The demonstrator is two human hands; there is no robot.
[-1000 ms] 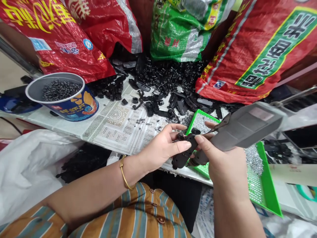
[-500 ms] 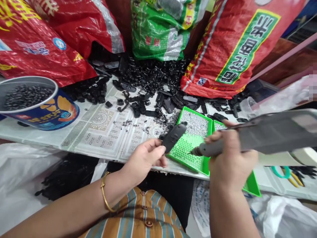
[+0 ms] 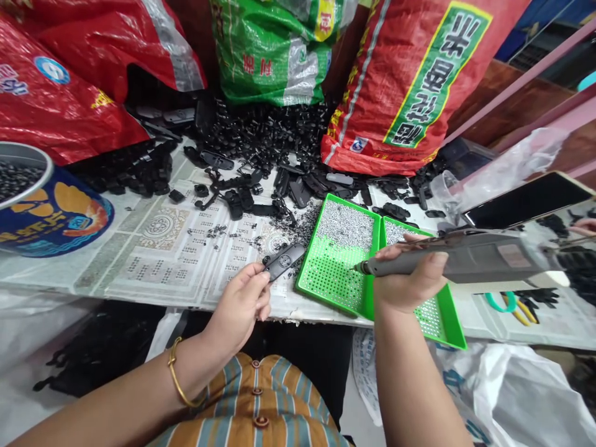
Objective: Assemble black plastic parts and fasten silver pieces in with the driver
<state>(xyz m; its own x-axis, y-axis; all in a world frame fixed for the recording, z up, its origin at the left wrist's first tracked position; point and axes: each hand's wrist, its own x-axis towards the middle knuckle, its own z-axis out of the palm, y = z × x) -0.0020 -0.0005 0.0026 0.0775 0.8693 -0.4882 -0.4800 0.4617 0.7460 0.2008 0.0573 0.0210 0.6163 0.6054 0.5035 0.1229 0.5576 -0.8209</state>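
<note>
My left hand (image 3: 244, 301) pinches a small black plastic chassis-like part (image 3: 285, 261) between thumb and fingers, just left of the green tray. Round openings show on its upper face. My right hand (image 3: 407, 276) is wrapped around a grey electric screwdriver (image 3: 479, 256), its thumb lying along the top. The driver's thin tip points left, over the perforated floor of the green tray (image 3: 335, 282). Tiny silver screws (image 3: 347, 223) are heaped at that tray's far end. Whether a screw sits on the tip is too small to tell.
Black plastic parts (image 3: 274, 136) are piled at the back, before a green sack (image 3: 274, 56) and a red sack (image 3: 395, 81). A blue tub (image 3: 69, 214) of small black pieces stands left. A phone (image 3: 531, 198), yellow-handled pliers (image 3: 521, 313) and another person's hand (image 3: 584, 226) are right.
The black part has turned, so its face with round openings now shows, and it has moved clear of the tray's edge. The whole view has swung to the right.
</note>
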